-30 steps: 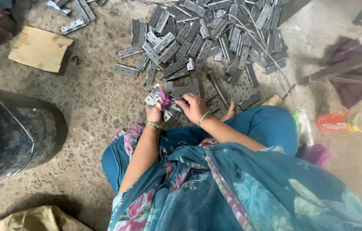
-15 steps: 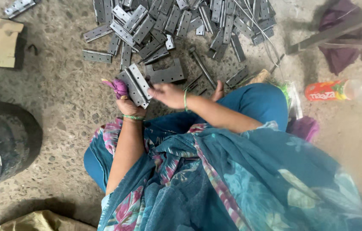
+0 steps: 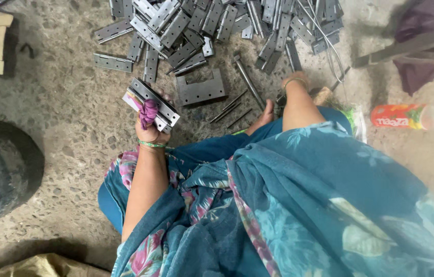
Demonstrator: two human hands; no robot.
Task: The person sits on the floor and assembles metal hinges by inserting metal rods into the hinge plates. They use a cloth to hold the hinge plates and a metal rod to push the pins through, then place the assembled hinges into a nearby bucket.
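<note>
Speckled concrete floor [image 3: 68, 133], littered with a wide heap of grey metal hinge plates [image 3: 217, 23] just beyond the left grip. Dark round drum [image 3: 1, 169] well off to the left of that grip. Plastic bottle [image 3: 412, 116] lying well right of the right grip. Left hand [image 3: 150, 128], purple cloth wound round it, closed on a stack of hinge plates [image 3: 153, 105]. Right hand [image 3: 291, 84] down among loose rods [image 3: 248, 79]; grip state impossible to tell.

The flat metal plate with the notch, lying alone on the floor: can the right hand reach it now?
Probably yes. The right hand is low by the floor, and the notched plate lies to its side with only thin rods between. The left hand holds a hinge stack.
</note>
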